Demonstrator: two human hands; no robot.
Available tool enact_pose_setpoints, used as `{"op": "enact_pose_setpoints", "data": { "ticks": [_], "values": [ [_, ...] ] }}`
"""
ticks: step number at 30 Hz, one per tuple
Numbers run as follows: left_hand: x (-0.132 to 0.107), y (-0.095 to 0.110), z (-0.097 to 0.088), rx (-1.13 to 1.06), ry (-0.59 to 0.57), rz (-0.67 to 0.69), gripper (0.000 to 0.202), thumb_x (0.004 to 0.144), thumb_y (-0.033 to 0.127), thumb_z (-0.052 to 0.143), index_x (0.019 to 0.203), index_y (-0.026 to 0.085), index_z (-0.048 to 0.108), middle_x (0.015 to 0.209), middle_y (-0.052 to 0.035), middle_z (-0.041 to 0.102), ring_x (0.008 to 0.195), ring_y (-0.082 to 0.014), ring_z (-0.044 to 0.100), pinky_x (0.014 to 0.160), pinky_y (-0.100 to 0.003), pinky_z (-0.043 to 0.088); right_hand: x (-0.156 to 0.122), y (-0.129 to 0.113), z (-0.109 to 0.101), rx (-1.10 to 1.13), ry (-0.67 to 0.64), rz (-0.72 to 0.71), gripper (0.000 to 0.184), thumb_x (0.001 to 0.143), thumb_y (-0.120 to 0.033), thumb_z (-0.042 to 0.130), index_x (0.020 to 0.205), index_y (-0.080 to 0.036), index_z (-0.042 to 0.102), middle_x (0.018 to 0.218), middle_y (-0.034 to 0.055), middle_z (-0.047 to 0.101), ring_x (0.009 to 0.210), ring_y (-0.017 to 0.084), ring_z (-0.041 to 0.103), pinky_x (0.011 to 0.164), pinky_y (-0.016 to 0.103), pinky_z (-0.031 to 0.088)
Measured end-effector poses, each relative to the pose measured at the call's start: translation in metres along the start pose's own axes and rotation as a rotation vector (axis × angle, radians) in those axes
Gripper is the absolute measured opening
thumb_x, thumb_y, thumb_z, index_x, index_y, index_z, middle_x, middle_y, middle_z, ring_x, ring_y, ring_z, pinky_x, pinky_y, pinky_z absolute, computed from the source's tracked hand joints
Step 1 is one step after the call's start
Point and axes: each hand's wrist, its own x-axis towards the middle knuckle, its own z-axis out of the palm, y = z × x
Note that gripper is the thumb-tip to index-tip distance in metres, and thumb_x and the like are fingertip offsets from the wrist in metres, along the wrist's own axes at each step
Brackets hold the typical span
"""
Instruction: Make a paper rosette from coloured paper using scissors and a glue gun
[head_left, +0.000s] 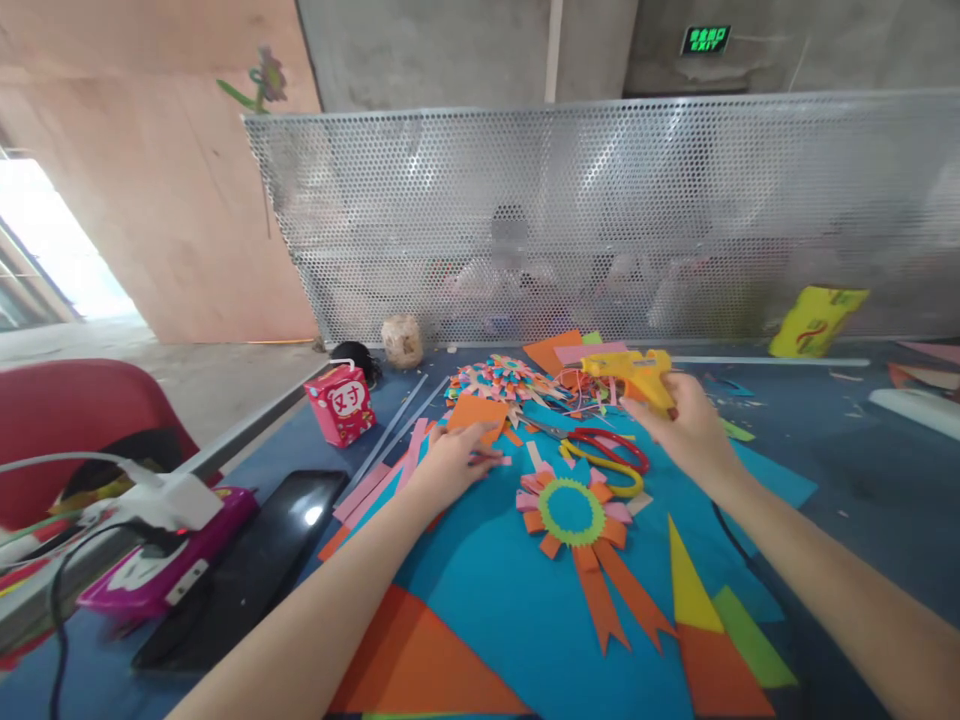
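Closed tight round a glue gun (634, 372): fingers of right hand (690, 430), right of frame centre. Laid flat and open on orange card (478, 412): fingers of left hand (448, 468), centre. Between hands, scissors (609, 452); below, rosette (574, 512) on desk (862, 480); further left, red carton (341, 402).

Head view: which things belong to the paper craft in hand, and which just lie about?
In use: yellow plastic glue gun in right hand; orange paper piece at left hand; orange-and-green paper rosette; red-handled scissors.
Lying about: red drink carton; black flat tablet; yellow bag.
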Motion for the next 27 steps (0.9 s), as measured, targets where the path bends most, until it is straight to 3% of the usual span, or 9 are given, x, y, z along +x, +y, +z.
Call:
{"op": "enact_pose_setpoints", "data": {
  "ticks": [2,5,8,10,13,16,19,23,27],
  "values": [
    [0.003,0.001,0.0,0.042,-0.017,0.031,0.033,0.076,0.026,0.056,0.109,0.024,0.053,0.082,-0.0003,0.072,0.096,-0.0243,0.06,0.097,-0.048,0.023,-0.002,0.007,-0.003,0.004,-0.018,0.058,0.04,0.067,-0.046,0.063,0.093,-0.021,0.045,0.086,0.0083,0.061,0.073,0.024,0.062,0.053,0.032,0.047],
    [0.005,0.003,0.0,0.117,-0.072,0.079,0.03,0.079,0.021,0.051,0.108,0.022,0.053,0.086,-0.0023,0.072,0.094,-0.0222,0.059,0.091,-0.039,0.033,-0.001,0.01,-0.007,0.019,-0.024,0.144,0.041,0.066,-0.047,0.063,0.091,-0.021,0.044,0.085,0.0088,0.061,0.071,0.025,0.062,0.05,0.032,0.046],
    [0.004,0.005,0.0,0.139,-0.061,0.093,0.029,0.081,0.019,0.048,0.11,0.021,0.051,0.09,-0.0046,0.07,0.094,-0.0226,0.058,0.083,-0.036,0.039,-0.001,0.009,-0.006,0.027,-0.043,0.139,0.042,0.067,-0.047,0.062,0.093,-0.02,0.044,0.089,0.0101,0.062,0.073,0.025,0.062,0.052,0.032,0.046],
    [0.003,0.006,0.0,0.069,0.009,0.062,0.029,0.081,0.02,0.047,0.11,0.021,0.049,0.09,-0.0047,0.068,0.091,-0.0216,0.058,0.081,-0.035,0.041,-0.004,0.007,-0.004,0.029,-0.056,0.09,0.043,0.068,-0.047,0.062,0.096,-0.02,0.044,0.094,0.0101,0.062,0.077,0.025,0.062,0.058,0.033,0.048],
    [0.003,0.01,0.0,-0.219,0.207,-0.027,0.031,0.081,0.022,0.047,0.112,0.02,0.044,0.087,-0.0029,0.063,0.082,-0.0172,0.06,0.074,-0.031,0.045,-0.011,0.001,-0.003,-0.049,-0.055,0.016,0.048,0.066,-0.049,0.063,0.101,-0.022,0.044,0.1,0.0091,0.061,0.082,0.025,0.062,0.064,0.034,0.049],
    [0.004,0.015,-0.003,-0.565,0.379,-0.142,0.037,0.075,0.022,0.055,0.11,0.017,0.044,0.082,-0.0011,0.058,0.07,-0.0136,0.06,0.064,-0.028,0.047,-0.021,-0.009,-0.003,-0.178,-0.05,-0.033,0.055,0.063,-0.054,0.064,0.103,-0.022,0.044,0.099,0.0095,0.062,0.071,0.024,0.062,0.058,0.034,0.048],
    [0.003,0.023,-0.008,-0.795,0.433,-0.221,0.046,0.066,0.02,0.066,0.107,0.013,0.048,0.08,-0.0003,0.058,0.068,-0.0115,0.06,0.064,-0.026,0.049,-0.031,-0.019,-0.002,-0.262,-0.039,-0.157,0.055,0.064,-0.054,0.062,0.104,-0.02,0.044,0.097,0.0104,0.063,0.07,0.024,0.064,0.054,0.031,0.048],
    [0.0,0.035,-0.009,-0.97,0.421,-0.304,0.05,0.063,0.02,0.07,0.108,0.012,0.051,0.073,0.0009,0.06,0.069,-0.0126,0.062,0.069,-0.029,0.052,-0.044,-0.027,0.001,-0.351,-0.013,-0.38,0.05,0.068,-0.05,0.06,0.102,-0.018,0.045,0.093,0.0118,0.064,0.069,0.024,0.065,0.048,0.026,0.047],
    [-0.001,0.043,-0.006,-1.084,0.427,-0.462,0.048,0.058,0.016,0.073,0.102,0.009,0.055,0.062,0.0019,0.059,0.059,-0.0113,0.06,0.06,-0.026,0.052,-0.05,-0.029,0.004,-0.45,0.03,-0.602,0.039,0.072,-0.042,0.054,0.099,-0.015,0.046,0.077,0.0081,0.065,0.056,0.02,0.063,0.038,0.023,0.04]
  ]
}}
